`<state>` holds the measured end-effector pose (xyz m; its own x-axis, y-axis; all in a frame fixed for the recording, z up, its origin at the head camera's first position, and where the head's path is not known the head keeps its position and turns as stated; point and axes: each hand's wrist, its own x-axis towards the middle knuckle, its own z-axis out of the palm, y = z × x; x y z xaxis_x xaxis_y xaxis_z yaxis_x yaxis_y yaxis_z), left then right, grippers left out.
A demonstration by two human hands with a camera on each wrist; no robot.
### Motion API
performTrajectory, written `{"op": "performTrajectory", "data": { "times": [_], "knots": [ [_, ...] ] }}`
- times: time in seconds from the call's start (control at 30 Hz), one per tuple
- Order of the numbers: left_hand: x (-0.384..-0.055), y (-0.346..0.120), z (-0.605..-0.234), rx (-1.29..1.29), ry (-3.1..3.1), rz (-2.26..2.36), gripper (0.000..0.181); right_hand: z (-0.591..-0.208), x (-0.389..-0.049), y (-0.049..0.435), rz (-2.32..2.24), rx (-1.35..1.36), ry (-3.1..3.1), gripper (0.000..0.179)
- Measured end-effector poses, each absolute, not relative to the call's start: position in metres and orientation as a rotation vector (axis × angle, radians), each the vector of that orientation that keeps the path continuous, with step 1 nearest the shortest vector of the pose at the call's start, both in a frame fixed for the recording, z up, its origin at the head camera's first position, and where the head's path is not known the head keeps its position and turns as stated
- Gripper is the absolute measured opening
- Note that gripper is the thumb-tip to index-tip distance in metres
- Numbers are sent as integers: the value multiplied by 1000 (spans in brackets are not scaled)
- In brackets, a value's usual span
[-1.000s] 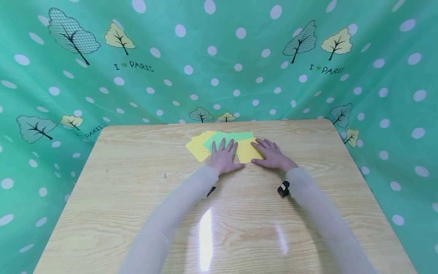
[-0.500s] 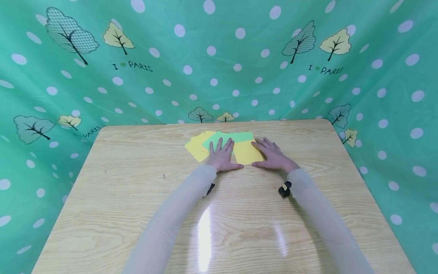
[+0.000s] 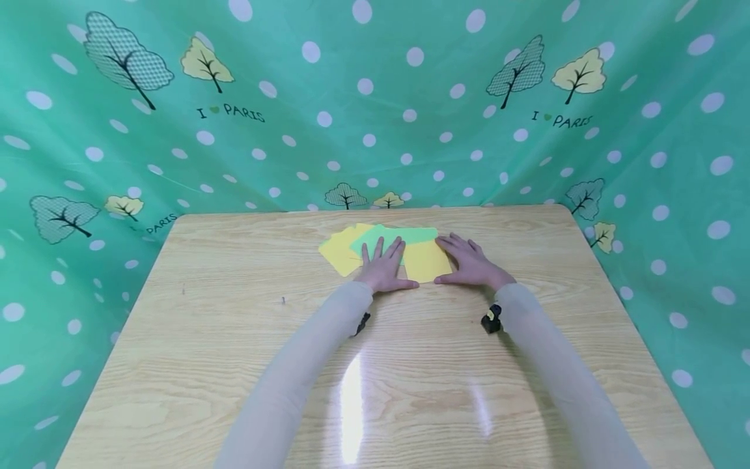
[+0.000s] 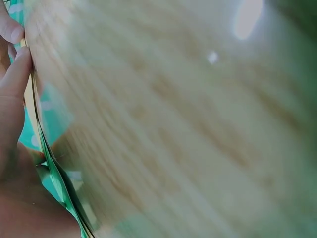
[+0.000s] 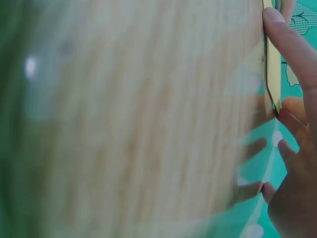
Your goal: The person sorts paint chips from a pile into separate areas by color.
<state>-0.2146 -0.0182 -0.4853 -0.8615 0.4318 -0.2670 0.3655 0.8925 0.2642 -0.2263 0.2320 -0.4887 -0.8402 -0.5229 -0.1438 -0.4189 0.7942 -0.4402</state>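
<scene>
Several yellow and green sheets of paper lie in an overlapping fan near the table's far edge. My left hand (image 3: 383,268) rests with fingers spread on the green sheet (image 3: 418,234), its thumb along the near edge of the front yellow sheet (image 3: 426,262). In the left wrist view the left thumb (image 4: 17,74) touches the paper's edge. At the right side of that yellow sheet is my right hand (image 3: 469,262), its fingers extended near the far corner. The right thumb (image 5: 285,34) touches the near edge. More yellow sheets (image 3: 340,251) fan out to the left, partly covered by green.
A light wooden table (image 3: 176,365) stands before a green polka-dot cloth (image 3: 375,117) that hangs behind and at both sides. A small black device (image 3: 491,319) sits at my right wrist. Bright light reflections lie on the table's near part.
My right fingers have shifted slightly from over the front yellow sheet toward its right edge. The left hand slid slightly toward me, then stayed nearly still. More of the yellow sheet shows.
</scene>
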Motion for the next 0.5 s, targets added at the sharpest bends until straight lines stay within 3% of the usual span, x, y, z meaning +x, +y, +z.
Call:
{"op": "performTrajectory", "data": {
  "times": [0.5],
  "knots": [
    [-218,-17,-489,656,2821,416,105,-481,-218,226,-615,-750,2758,109]
  ]
}}
